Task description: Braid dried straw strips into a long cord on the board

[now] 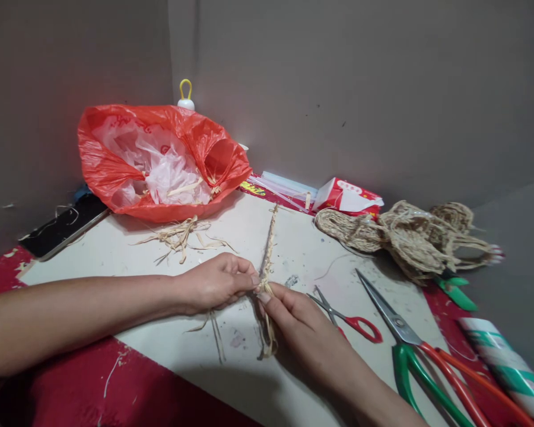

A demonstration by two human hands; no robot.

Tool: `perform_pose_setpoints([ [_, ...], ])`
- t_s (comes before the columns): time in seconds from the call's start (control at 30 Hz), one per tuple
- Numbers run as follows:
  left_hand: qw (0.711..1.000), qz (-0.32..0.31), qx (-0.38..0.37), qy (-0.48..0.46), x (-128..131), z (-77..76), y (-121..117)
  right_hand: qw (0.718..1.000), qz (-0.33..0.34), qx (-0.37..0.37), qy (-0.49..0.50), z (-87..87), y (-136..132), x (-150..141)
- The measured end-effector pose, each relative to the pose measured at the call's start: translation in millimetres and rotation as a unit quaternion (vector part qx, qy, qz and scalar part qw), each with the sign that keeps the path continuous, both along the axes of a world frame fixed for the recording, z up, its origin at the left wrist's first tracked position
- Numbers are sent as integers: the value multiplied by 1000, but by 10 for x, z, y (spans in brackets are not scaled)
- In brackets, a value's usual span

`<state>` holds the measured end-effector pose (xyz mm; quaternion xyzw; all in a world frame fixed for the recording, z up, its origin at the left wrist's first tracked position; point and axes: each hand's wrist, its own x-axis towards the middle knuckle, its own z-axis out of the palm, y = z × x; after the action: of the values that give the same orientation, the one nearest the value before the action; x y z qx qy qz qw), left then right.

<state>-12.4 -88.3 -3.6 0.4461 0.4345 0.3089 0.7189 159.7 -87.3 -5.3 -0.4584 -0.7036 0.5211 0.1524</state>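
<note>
A narrow pale raffia braid (270, 249) stretches away from me across the white board. At its near end my left hand (225, 279) pinches it from the left, thumb against bent fingers. My right hand (293, 308) grips the same spot from the right, with its thumb on top. The two hands nearly touch. Loose raffia strands (269, 335) hang toward me below the fingers. Exactly which strands each hand grips is partly hidden. Small scissors (345, 314) with red handles lie just right of my right hand.
A red plastic bag (169, 210) stands behind raffia scraps (184, 234). A phone (66, 225) lies at left. Large scissors (400, 326) with green and red handles, coiled braided cord (413, 237), a red tissue pack (349, 198) and a green-white roll (507, 367) occupy the right side.
</note>
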Motion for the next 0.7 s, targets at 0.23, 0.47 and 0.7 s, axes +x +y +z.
perform_pose_setpoints([
  [0.23, 999, 0, -25, 40, 22, 20, 26, 971, 27, 179, -154, -79, -53, -5],
  [0.47, 994, 36, -5, 107, 81, 6, 0, 908, 51, 284, -304, -15, -164, 0],
  [0.7, 992, 24, 21, 122, 76, -27, -10, 923, 31, 274, -269, 66, -174, 33],
])
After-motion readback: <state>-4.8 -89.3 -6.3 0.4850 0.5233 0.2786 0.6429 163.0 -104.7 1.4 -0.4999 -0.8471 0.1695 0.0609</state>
